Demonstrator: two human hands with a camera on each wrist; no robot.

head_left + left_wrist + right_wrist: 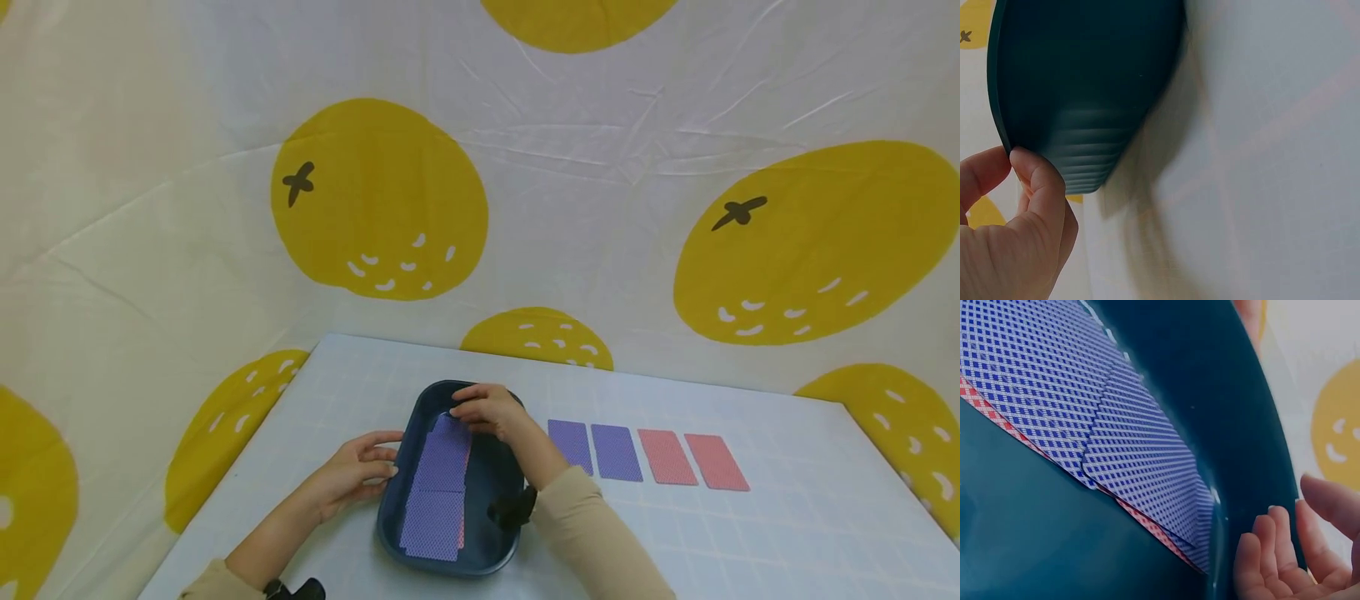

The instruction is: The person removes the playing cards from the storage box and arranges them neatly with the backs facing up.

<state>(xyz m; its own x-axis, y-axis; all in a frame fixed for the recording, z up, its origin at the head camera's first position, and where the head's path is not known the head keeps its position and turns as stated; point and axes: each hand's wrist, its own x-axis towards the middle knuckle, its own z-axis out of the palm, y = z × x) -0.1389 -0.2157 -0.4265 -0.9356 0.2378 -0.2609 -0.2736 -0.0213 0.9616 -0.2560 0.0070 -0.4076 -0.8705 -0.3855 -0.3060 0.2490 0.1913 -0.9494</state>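
Observation:
A dark teal tray (491, 483) stands on the table in the head view. Inside lies a lengthwise run of overlapping blue-patterned cards (438, 475), with edges of red-patterned cards (1007, 422) peeking out beneath. My left hand (348, 475) is at the tray's left side; the left wrist view shows its thumb and fingers (1038, 172) pinching the rim. Over the tray's far end, my right hand (487, 410) has its fingertips near the top of the cards. In the right wrist view, those fingers (1263, 544) are loosely bent beside the tray wall, holding no card.
Right of the tray, two blue-backed cards (617, 452) and two red-backed cards (667, 457) lie in a row on the white table (787, 517). A hanging cloth (570, 208) with yellow fruit shapes rises behind the table. A dark device (513, 508) is on the right wrist.

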